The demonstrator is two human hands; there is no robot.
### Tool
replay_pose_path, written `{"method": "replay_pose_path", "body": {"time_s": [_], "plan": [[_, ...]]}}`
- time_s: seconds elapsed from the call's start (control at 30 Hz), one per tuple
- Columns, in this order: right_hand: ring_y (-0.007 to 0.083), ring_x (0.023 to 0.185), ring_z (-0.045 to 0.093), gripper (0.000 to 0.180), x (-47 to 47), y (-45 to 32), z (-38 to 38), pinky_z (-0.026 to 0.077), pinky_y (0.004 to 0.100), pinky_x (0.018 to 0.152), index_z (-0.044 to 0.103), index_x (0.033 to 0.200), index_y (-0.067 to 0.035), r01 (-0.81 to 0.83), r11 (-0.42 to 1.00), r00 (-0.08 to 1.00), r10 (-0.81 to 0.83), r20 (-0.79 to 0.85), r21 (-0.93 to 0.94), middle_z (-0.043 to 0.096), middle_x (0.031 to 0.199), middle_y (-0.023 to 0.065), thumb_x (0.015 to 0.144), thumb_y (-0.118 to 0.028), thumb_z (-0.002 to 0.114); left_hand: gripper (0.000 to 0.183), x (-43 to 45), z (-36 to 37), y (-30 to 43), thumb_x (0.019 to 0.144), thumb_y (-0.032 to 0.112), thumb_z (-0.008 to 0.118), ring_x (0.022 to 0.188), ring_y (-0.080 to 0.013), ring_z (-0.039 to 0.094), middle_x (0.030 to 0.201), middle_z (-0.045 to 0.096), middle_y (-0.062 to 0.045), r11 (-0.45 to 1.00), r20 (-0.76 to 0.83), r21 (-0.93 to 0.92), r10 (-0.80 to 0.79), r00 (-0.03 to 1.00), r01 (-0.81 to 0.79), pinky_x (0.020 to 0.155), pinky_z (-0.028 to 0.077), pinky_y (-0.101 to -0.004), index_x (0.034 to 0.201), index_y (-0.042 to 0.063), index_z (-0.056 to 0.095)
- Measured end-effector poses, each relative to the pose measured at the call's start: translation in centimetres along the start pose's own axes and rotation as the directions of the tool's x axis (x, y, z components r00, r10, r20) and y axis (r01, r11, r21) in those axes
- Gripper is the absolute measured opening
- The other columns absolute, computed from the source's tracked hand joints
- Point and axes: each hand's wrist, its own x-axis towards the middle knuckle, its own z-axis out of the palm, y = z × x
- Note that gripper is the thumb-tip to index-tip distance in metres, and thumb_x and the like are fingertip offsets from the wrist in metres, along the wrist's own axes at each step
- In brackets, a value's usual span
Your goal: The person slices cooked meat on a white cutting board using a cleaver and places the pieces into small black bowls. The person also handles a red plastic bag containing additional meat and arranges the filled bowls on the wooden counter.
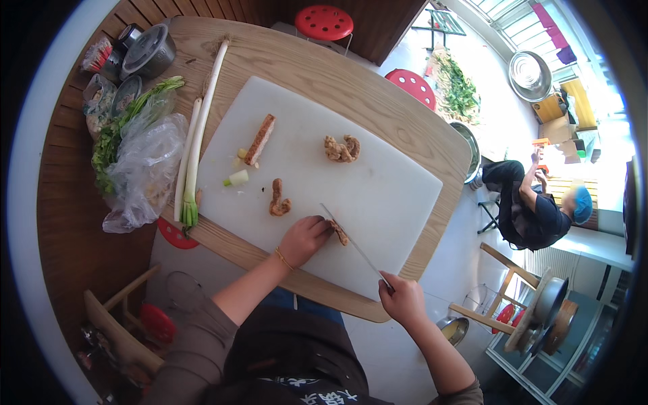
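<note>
My right hand point(403, 298) grips the handle of a kitchen knife point(357, 248), its blade slanting across the lower part of a white cutting board point(385, 197). Fingers curled, my left hand point(306, 240) presses on a piece of browned meat point(339, 234) against the blade. Part of that piece is hidden by the fingers. Farther up the board lie a curled meat piece point(342, 149), a straight browned strip point(260, 139) and a hooked piece point(279, 198). A short scallion section point(237, 177) sits left of the hooked piece.
Long scallions point(205, 121) lie along the board's left side. Beyond them are a plastic bag point(147, 167), leafy greens point(104, 162) and a lidded pot point(149, 50). Red stools point(324, 23) stand around the wooden table point(283, 61). A person in a blue cap point(536, 207) sits at the right.
</note>
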Motion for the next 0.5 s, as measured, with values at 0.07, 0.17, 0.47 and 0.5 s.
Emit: {"method": "replay_pose_path", "body": {"time_s": [0.07, 0.17, 0.47, 0.5], "plan": [[0.031, 0.059, 0.063, 0.021, 0.2, -0.3, -0.3, 0.051, 0.0408, 0.056, 0.071, 0.101, -0.014, -0.016, 1.0, 1.0, 0.017, 0.025, -0.022, 0.062, 0.061, 0.0121, 0.082, -0.018, 0.062, 0.022, -0.1, 0.5, -0.4, 0.069, 0.004, 0.064, 0.091, -0.0251, 0.059, 0.101, 0.062, -0.007, 1.0, 0.011, -0.017, 0.006, 1.0, -0.006, 0.073, 0.051, -0.0349, 0.09, 0.003, 0.069], [0.0318, 0.06, 0.063, 0.021, 0.4, -0.5, -0.3, 0.051, 0.0414, 0.057, 0.071, 0.101, -0.014, -0.028, 0.998, 0.998, 0.031, 0.05, -0.065, 0.063, 0.062, 0.0129, 0.082, -0.017, 0.061, 0.018, -0.2, 0.7, -0.5, 0.067, 0.005, 0.064, 0.09, -0.0245, 0.059, 0.1, 0.062, -0.006, 1.0, 0.045, -0.022, 0.004, 0.999, -0.003, 0.073, 0.05, -0.0349, 0.084, 0.003, 0.068], [0.0373, 0.062, 0.063, 0.024, -0.1, -2.0, 1.5, 0.051, 0.0465, 0.057, 0.067, 0.103, -0.015, -0.085, 0.965, 0.989, 0.112, 0.096, -0.248, 0.062, 0.065, 0.018, 0.08, -0.014, 0.061, 0.018, -0.9, 0.5, -0.6, 0.068, 0.007, 0.06, 0.097, -0.0272, 0.058, 0.102, 0.062, -0.008, 1.0, 0.098, -0.027, 0.005, 0.995, -0.003, 0.081, 0.05, -0.0391, 0.084, 0.004, 0.068], [0.0376, 0.062, 0.063, 0.024, -0.2, -1.8, 2.0, 0.051, 0.0468, 0.057, 0.066, 0.103, -0.015, -0.093, 0.965, 0.99, 0.115, 0.079, -0.244, 0.062, 0.065, 0.0183, 0.08, -0.014, 0.061, 0.019, -0.8, 0.5, -0.6, 0.068, 0.007, 0.06, 0.097, -0.0274, 0.058, 0.103, 0.062, -0.008, 1.0, 0.102, -0.024, 0.011, 0.995, -0.009, 0.081, 0.05, -0.039, 0.085, 0.004, 0.068]]}}
